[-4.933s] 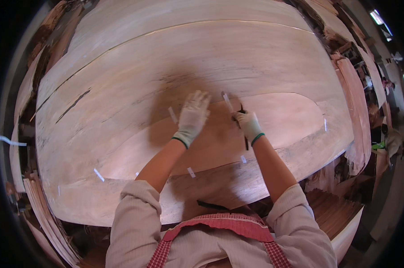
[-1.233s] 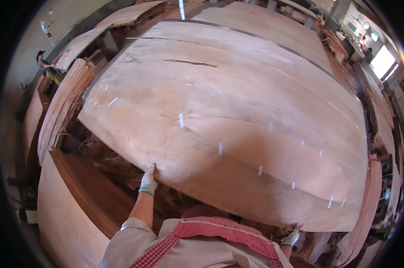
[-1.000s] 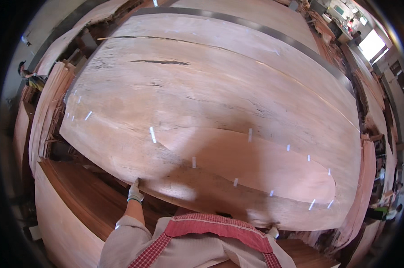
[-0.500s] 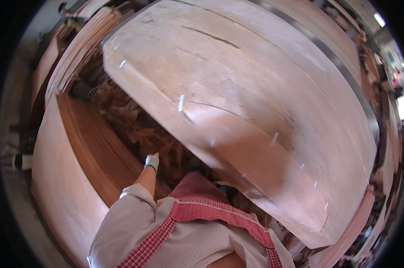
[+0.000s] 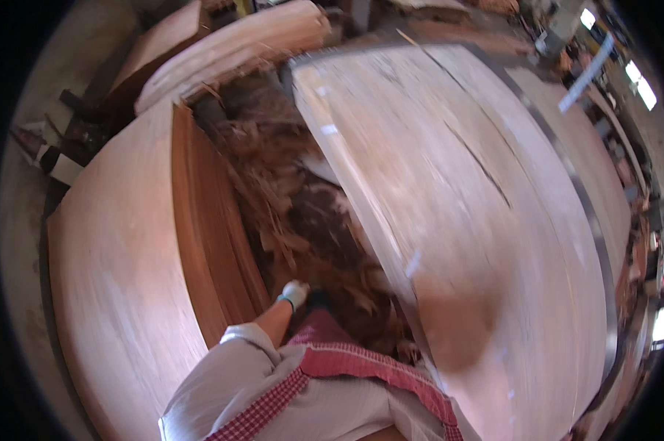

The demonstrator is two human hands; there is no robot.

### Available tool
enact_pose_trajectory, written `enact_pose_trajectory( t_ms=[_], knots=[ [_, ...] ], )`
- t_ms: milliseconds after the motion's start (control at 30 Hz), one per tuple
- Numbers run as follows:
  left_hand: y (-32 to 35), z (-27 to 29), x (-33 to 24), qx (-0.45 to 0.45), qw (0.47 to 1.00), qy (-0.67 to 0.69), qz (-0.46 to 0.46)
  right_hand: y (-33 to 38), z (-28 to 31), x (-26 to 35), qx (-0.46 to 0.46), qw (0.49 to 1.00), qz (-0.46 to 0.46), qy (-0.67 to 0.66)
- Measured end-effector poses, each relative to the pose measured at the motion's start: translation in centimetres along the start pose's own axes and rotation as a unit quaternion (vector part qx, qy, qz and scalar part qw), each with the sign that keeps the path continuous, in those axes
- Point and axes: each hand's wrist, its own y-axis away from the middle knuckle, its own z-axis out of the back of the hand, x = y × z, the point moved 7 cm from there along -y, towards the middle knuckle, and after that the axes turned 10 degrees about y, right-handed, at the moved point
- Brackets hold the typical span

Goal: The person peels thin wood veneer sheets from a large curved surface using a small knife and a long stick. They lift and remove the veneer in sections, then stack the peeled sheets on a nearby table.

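My left hand (image 5: pixel 295 293), in a white glove with a green band at the wrist, hangs low over the gap between two stacks. It looks curled closed, though motion softens its outline, and I see nothing in it. To its left rises a stack of wood veneer sheets (image 5: pixel 126 250) with a dark reddish-brown side. On the right lies a broad pale veneer sheet (image 5: pixel 442 176) with long dark cracks and small white tape strips (image 5: pixel 413 262). My right hand is out of view.
Torn veneer scraps (image 5: pixel 273 213) litter the floor of the gap. Further bundles of veneer (image 5: pixel 236 51) lie at the far left. A dark metal strip (image 5: pixel 585 191) runs along the taped sheet's far right side. A grey wall (image 5: pixel 30 294) bounds the left.
The view has swung left, so the veneer stack and the scrap-strewn gap show more, and the taped sheet sits further right. My left hand appears lower and further right.
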Motion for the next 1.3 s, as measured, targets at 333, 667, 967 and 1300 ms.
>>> enact_pose_trajectory(
  t_ms=[333,667,967,1300],
  knots=[
    [-3.4,26.9,17.9,-0.191,0.706,0.662,0.166,-17.3,11.5,34.7,0.018,0.976,0.214,0.029],
    [-13.8,34.6,24.8,-0.162,0.731,0.662,0.032,-30.0,21.3,55.4,0.107,0.962,0.250,-0.023],
    [-22.1,50.9,39.9,-0.206,0.793,0.570,0.054,-44.5,30.8,72.2,0.075,0.938,0.337,0.039],
    [-34.9,49.0,58.9,-0.097,0.763,0.639,0.011,-51.3,35.4,90.6,-0.003,0.944,0.325,0.061]
  ],
)
